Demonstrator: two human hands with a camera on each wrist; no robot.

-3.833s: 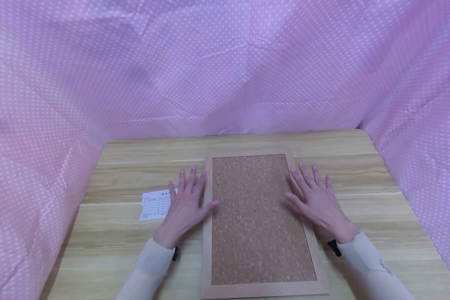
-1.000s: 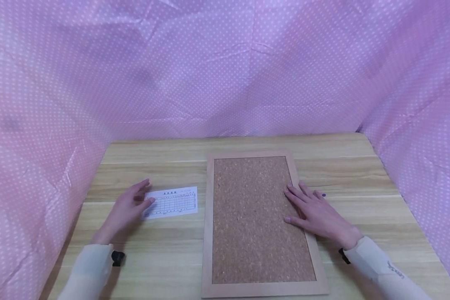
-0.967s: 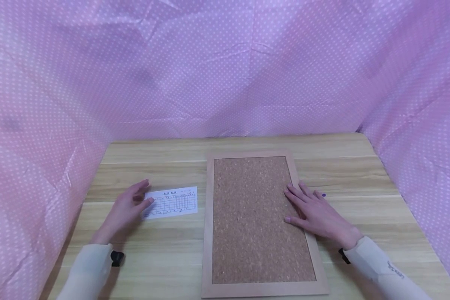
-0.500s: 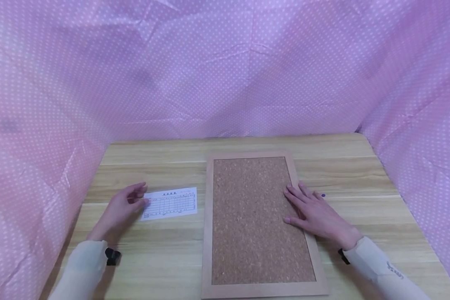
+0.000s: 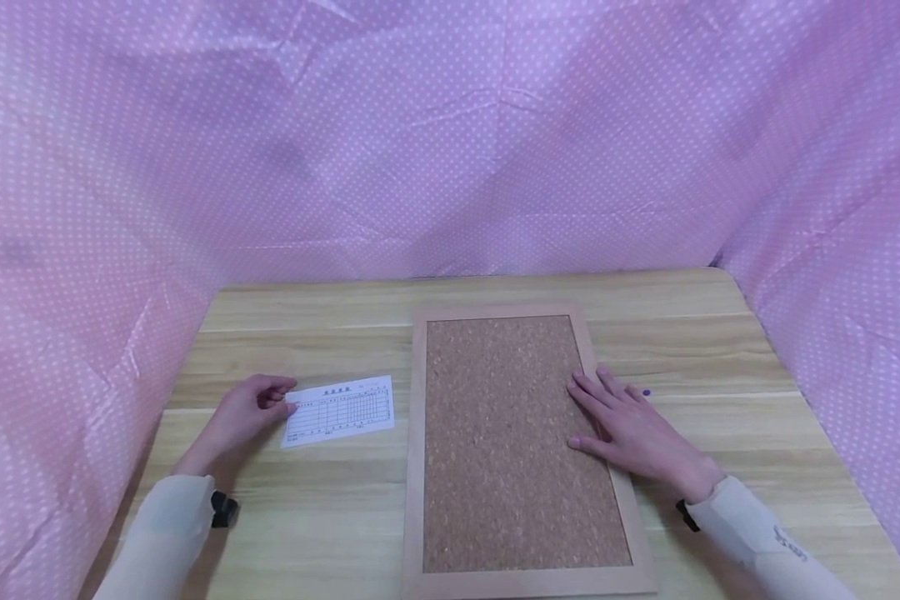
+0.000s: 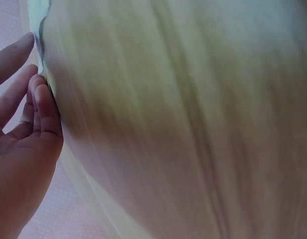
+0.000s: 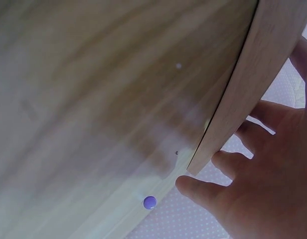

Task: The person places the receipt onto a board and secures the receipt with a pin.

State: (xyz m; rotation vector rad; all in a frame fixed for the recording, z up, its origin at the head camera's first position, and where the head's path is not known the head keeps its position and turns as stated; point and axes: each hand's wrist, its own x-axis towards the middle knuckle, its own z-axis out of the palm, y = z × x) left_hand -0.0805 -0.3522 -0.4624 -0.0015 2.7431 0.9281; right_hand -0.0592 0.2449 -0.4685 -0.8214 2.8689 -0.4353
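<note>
1. Left hand [image 5: 243, 417]: set narrow, thumb on top and fingers bent under, pinching the left edge of the slip. Palm is low, near the table [image 5: 337, 517].

2. Slip [image 5: 342, 410]: printed form, face up, on the left part of the table, a little askew. It lies between the left hand and the cork board, apart from the board. Left wrist view catches only a thin part of it at the frame's edge, so I cannot tell how much of it is clear of the wood.

3. Cork board [image 5: 521, 450]: flat on the table, long side running away from the person. The slip is not on it.

4. Right hand [image 5: 645, 437]: wide, fingers spread and nearly straight, laid across the board's right rim with thumb and fingertips over the cork. It grips no small item; judged to be steadying the board.

5. Purple disc [image 7: 150, 202]: small and round, on the table just beyond the right hand's fingers, apart from them.

6. Progress, judged: early. Done: slip taken by one edge, board under a hand. Left: slip not yet off its side of the table, disc not yet picked up.
</note>
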